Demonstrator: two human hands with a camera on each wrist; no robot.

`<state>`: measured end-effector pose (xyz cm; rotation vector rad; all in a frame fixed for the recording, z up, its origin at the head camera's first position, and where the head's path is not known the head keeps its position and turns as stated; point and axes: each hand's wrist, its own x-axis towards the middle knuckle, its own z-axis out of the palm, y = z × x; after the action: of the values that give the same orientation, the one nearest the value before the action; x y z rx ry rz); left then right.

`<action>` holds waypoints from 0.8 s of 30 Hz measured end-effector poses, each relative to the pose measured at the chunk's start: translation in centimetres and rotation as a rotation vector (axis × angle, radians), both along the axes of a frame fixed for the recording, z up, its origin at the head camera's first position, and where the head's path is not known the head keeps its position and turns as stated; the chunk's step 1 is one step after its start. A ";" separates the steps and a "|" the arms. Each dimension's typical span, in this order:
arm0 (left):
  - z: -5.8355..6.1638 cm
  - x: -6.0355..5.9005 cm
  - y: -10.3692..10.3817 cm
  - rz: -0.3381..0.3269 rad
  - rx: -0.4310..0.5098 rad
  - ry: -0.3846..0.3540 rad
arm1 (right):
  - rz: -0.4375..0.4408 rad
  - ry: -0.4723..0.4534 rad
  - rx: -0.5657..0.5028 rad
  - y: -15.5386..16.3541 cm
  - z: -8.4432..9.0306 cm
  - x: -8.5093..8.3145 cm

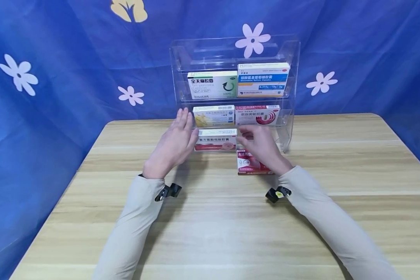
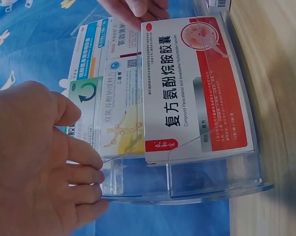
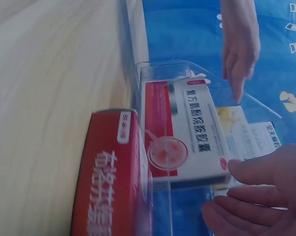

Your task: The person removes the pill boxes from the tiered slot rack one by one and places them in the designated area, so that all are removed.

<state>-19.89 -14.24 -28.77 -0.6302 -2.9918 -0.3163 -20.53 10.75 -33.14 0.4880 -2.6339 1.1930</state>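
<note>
1. at the far middle of the bench (image 1: 336, 163) stands a clear rack (image 1: 287, 128) with three stepped tiers, against a blue flowered cloth (image 1: 56, 77).
2. left hand (image 1: 173, 146) is released: fingers straight and together, palm turned inward, held at the rack's left end beside the lowest tier. whether it touches the rack cannot be told.
3. right hand (image 1: 260, 146) hovers in front of the rack's lower right part, fingers loosely bent and grasping nothing. in the right wrist view its fingertips (image 3: 246, 169) are just beside the end of the red box in the lowest tier.
4. that red box (image 1: 215, 140) stands upright in the left part of the lowest tier, face forward, between the two hands.
5. a second red box, the loose box (image 1: 250, 165), lies flat on the bench just in front of the rack, partly under the right hand and wrist.
6. middle tier holds a yellow box (image 1: 213, 116) on the left and a pink box (image 1: 257, 115) on the right, side by side.
7. top tier holds a green box (image 1: 211, 84) on the left and a blue box (image 1: 262, 79) on the right, touching.
8. both forearms wear beige sleeves (image 1: 136, 217), each with a small black camera at the wrist.
</note>
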 end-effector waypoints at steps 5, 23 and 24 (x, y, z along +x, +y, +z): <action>-0.5 0.2 -0.1 0.014 0.004 0.025 | -0.002 -0.034 -0.001 -0.9 -0.7 -0.5; -0.1 -0.2 -0.4 -0.011 0.000 0.043 | -0.024 -0.066 -0.131 -1.1 -1.5 -1.2; 0.0 -0.2 -0.4 -0.014 0.001 0.047 | -0.026 -0.068 -0.141 -1.1 -1.4 -1.2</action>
<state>-20.13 -14.64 -28.79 -0.6491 -2.9437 -0.2992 -21.78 9.61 -34.52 0.3931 -2.5791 1.3978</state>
